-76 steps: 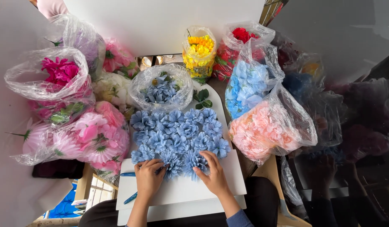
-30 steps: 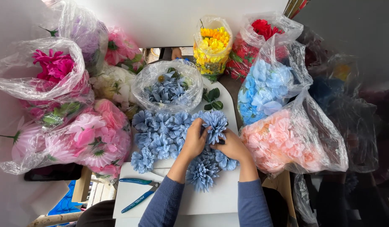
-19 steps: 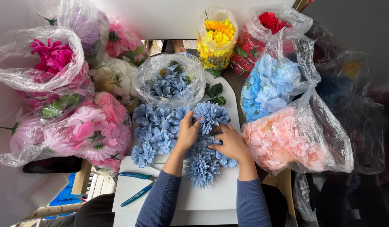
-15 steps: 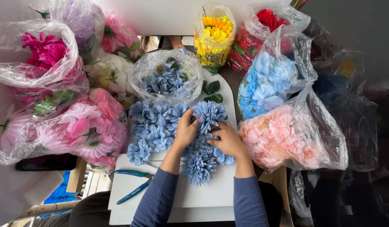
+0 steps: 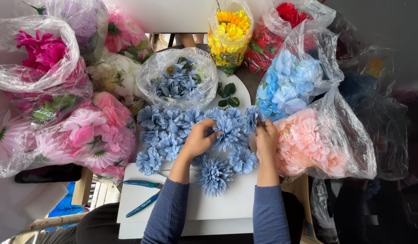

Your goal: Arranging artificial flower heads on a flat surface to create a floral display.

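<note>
A pile of blue fabric flowers (image 5: 168, 131) lies on a small white table (image 5: 227, 208). My left hand (image 5: 197, 140) closes around a bunch of these blue flowers (image 5: 229, 129) near the pile's middle. At the right edge of the pile, my right hand (image 5: 266, 138) pinches a blue flower (image 5: 253, 116). Loose blue flowers (image 5: 214, 175) lie just below my hands. Both forearms wear blue sleeves.
Clear plastic bags ring the table: blue flowers (image 5: 179, 81) at the back, pink ones (image 5: 89, 133) left, magenta (image 5: 37, 49) far left, yellow (image 5: 229, 29), red (image 5: 285, 18), light blue (image 5: 285, 86), peach (image 5: 308, 144) right. Two blue pens (image 5: 143, 194) lie front left. Green leaves (image 5: 227, 95) sit behind the pile.
Both hands went from the pile's near edge up into the flowers and gathered a bunch. In the last half second my right hand has shifted right to the pile's edge.
</note>
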